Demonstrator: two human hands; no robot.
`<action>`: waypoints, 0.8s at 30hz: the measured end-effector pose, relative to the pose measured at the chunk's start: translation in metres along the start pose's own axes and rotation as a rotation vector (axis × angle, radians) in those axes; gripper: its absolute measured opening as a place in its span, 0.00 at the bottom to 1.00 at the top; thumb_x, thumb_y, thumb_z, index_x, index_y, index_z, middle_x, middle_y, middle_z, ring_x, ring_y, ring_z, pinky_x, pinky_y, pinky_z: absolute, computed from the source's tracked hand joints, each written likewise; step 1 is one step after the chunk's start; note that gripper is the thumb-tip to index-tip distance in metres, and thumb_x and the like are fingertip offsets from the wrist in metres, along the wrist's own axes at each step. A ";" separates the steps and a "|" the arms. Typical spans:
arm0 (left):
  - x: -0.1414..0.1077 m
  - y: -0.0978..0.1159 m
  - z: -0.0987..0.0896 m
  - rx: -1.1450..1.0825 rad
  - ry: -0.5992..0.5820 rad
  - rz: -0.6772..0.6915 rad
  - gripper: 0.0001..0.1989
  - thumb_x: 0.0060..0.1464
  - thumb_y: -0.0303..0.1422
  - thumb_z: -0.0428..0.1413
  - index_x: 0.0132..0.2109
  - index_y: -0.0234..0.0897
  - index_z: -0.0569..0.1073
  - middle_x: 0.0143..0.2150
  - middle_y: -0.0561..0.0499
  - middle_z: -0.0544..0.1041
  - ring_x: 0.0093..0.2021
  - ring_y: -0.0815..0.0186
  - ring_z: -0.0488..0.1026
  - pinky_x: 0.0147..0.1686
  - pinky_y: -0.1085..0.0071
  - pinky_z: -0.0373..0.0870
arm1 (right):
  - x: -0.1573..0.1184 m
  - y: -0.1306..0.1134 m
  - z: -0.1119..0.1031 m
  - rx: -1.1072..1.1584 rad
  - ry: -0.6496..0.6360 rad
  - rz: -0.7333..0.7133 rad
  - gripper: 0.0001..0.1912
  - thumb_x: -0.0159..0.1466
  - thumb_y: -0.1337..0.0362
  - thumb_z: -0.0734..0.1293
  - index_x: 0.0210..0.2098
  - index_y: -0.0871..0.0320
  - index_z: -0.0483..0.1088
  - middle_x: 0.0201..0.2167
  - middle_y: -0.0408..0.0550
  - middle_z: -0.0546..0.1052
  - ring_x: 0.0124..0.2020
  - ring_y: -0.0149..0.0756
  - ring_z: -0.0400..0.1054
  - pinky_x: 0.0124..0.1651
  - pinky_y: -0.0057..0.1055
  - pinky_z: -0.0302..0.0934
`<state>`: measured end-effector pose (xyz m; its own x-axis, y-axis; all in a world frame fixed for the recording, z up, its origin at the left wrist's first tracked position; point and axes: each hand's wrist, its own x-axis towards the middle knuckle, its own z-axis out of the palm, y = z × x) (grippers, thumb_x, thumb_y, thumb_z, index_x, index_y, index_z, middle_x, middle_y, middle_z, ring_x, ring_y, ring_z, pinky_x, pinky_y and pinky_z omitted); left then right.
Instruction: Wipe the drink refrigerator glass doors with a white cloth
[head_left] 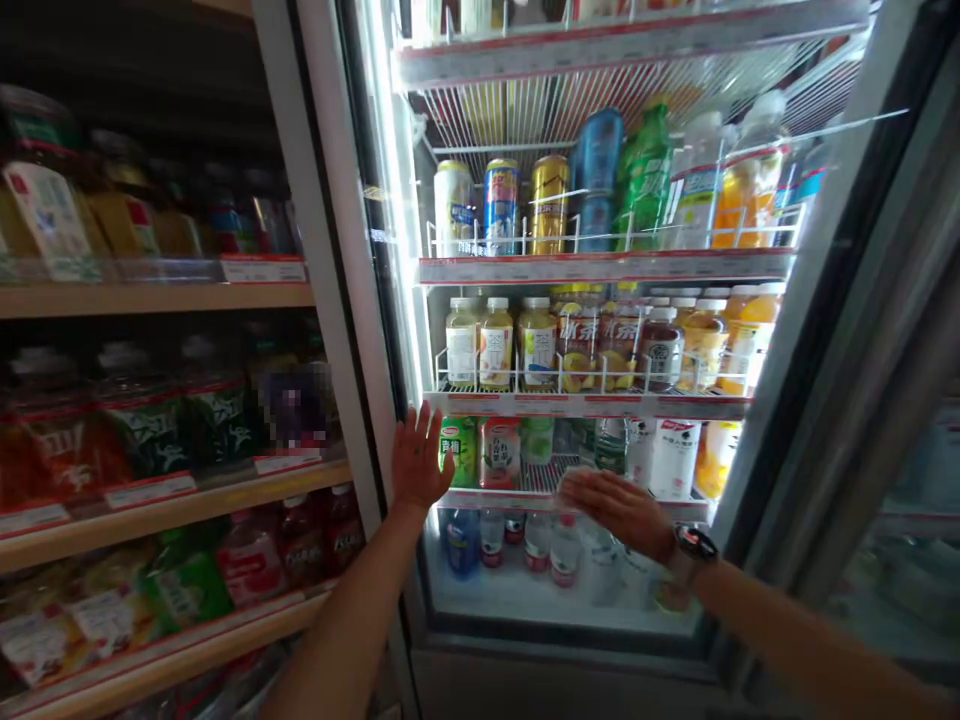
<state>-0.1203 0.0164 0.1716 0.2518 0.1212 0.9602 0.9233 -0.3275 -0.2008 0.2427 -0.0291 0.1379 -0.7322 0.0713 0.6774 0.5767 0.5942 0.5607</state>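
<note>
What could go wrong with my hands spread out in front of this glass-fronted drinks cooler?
Your right hand, wearing a black wristwatch, sits near clear plastic bottles on the bottom shelf, so a knock might topple them. Your left hand, by the cooler's white door frame, could get pinched if the door swings.

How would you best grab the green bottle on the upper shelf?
Grip the green bottle around its upper body, coming from the front once past the glass door. It stands upright, and a wire rail crosses its lower part, so the part above the rail looks easiest to reach. Lift it up over the rail.
</note>
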 end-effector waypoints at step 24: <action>-0.006 0.007 0.003 0.041 -0.014 -0.048 0.37 0.60 0.31 0.48 0.72 0.36 0.43 0.73 0.42 0.47 0.73 0.55 0.42 0.70 0.53 0.44 | 0.191 0.017 0.001 -0.021 0.169 0.203 0.32 0.65 0.76 0.57 0.68 0.58 0.54 0.69 0.46 0.58 0.73 0.38 0.38 0.74 0.44 0.39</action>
<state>-0.1149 0.0162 0.1643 0.2111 0.1493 0.9660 0.9454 -0.2824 -0.1630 0.1121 -0.0046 0.2759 -0.5309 0.0511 0.8459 0.7142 0.5642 0.4142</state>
